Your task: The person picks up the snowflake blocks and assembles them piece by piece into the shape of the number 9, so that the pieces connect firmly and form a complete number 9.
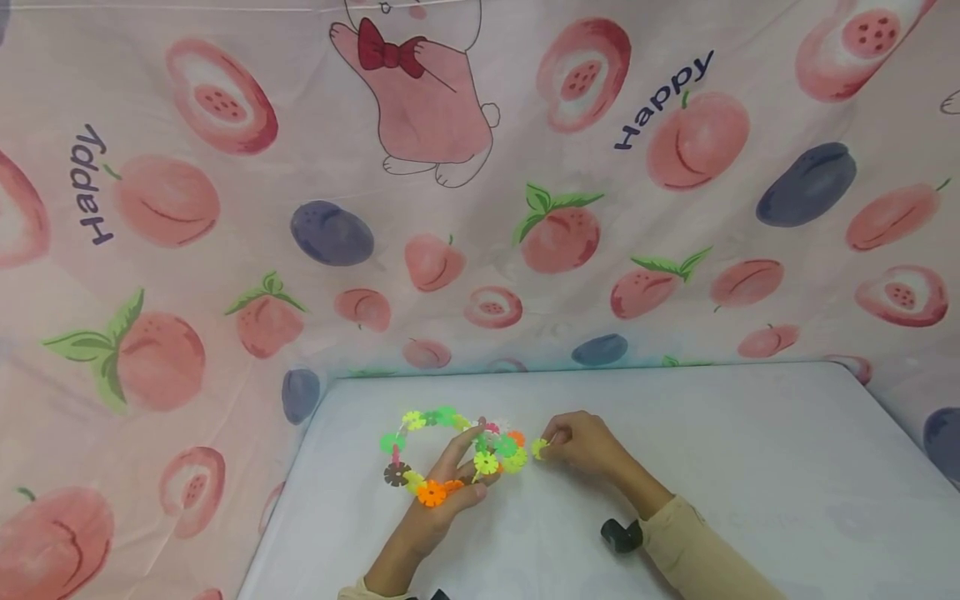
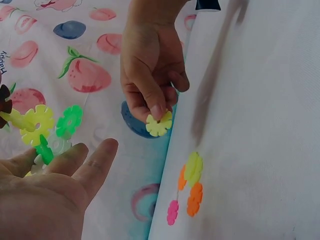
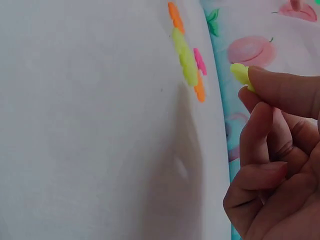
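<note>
A ring of linked, notched flower-shaped plastic discs (image 1: pixel 392 442), in green, yellow, orange and brown, hangs about my left hand (image 1: pixel 441 514). That hand holds its right-hand stretch between thumb and fingers, two fingers reaching out fairly straight in the left wrist view. My right hand (image 1: pixel 585 446) pinches a single yellow disc (image 2: pixel 159 124) between thumb and index finger, a short gap to the right of the ring. The other right fingers curl in towards the palm (image 3: pixel 280 200). Part of the ring is hidden behind my left fingers.
Several loose discs (image 2: pixel 193 169), yellow-green, orange and pink, lie on the white table (image 1: pixel 720 467) near its far edge. A fabric backdrop (image 1: pixel 450 217) printed with peaches hangs behind the table. A black device (image 1: pixel 621 536) sits at the right wrist.
</note>
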Motion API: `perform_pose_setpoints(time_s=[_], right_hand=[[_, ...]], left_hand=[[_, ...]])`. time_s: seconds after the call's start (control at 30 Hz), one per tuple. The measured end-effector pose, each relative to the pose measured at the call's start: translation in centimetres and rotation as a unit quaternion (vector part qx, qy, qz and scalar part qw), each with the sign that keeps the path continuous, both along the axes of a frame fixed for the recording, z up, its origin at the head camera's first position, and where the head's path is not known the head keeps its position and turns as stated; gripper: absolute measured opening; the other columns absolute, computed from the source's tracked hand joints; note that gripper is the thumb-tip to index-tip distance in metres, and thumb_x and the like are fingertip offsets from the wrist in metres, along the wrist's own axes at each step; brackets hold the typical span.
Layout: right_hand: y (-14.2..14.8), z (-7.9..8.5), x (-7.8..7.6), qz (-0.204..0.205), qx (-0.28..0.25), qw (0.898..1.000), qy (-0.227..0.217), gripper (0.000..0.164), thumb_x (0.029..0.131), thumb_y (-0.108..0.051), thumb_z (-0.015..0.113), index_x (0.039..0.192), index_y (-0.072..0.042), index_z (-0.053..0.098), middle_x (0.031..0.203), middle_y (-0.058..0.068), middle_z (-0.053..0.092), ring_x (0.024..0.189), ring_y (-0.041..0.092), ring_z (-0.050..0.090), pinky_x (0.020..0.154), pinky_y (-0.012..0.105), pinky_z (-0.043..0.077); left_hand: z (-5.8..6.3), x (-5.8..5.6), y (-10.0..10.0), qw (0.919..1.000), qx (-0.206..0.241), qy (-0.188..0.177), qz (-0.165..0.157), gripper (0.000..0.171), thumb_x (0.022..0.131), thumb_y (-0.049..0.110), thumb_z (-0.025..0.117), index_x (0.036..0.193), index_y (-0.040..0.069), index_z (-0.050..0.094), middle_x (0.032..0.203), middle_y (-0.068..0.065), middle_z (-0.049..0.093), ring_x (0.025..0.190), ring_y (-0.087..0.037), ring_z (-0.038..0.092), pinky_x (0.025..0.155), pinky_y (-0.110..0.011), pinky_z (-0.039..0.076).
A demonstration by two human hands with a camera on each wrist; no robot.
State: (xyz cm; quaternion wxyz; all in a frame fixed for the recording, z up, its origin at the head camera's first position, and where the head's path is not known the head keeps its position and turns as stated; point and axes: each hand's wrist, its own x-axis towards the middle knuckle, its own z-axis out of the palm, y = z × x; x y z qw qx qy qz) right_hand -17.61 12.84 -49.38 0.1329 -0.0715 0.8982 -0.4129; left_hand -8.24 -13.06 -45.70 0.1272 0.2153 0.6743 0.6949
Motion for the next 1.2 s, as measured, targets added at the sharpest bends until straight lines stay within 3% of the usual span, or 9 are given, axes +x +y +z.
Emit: perform_pose_setpoints(time_s=[0.23, 0.53, 0.97, 1.2], right_hand=[[-0.1, 0.9, 0.7, 0.019, -0.037, 0.999, -0.008, 0.012, 0.081, -0.019, 0.085, 0.085, -0.019, 0.074, 0.072, -0.002, 0.064, 0.067, 0.017, 0.057, 0.057, 0.029, 0.049], [0.0, 1.8, 1.4, 0.051, -0.068, 0.996, 0.013, 0.011, 0.083, -0.021, 0.084, 0.085, -0.021, 0.073, 0.077, -0.004, 0.066, 0.076, 0.019, 0.056, 0.06, 0.031, 0.049], [-0.5, 3.9, 2.7, 0.085, -0.098, 0.99, 0.047, 0.01, 0.086, -0.022, 0.081, 0.083, -0.026, 0.073, 0.076, -0.007, 0.066, 0.082, 0.019, 0.057, 0.064, 0.029, 0.05], [-0.8, 4.5, 3.0, 0.097, -0.093, 0.989, 0.062, 0.008, 0.087, -0.02, 0.08, 0.085, -0.026, 0.075, 0.076, -0.009, 0.066, 0.08, 0.018, 0.057, 0.064, 0.029, 0.05]], left_hand=[[0.0, 0.0, -0.2, 0.9998, -0.014, -0.012, 0.008, 0.069, 0.099, 0.007, 0.049, 0.161, 0.022, 0.024, 0.172, -0.007, 0.012, 0.139, -0.048, 0.047, 0.115, -0.054, 0.042], [-0.1, 0.0, -0.2, 0.9998, 0.015, -0.014, 0.008, 0.071, 0.098, 0.001, 0.048, 0.162, 0.02, 0.024, 0.173, -0.002, 0.012, 0.144, -0.053, 0.038, 0.116, -0.039, 0.043], [0.2, 0.1, -0.3, 0.9999, 0.009, -0.009, 0.004, 0.072, 0.098, 0.004, 0.049, 0.162, 0.02, 0.022, 0.173, -0.001, 0.012, 0.142, -0.049, 0.042, 0.117, -0.061, 0.036], [0.2, 0.0, -0.2, 0.9999, -0.003, -0.009, 0.006, 0.07, 0.099, 0.009, 0.05, 0.162, 0.022, 0.022, 0.173, 0.0, 0.013, 0.143, -0.045, 0.044, 0.117, -0.064, 0.033]])
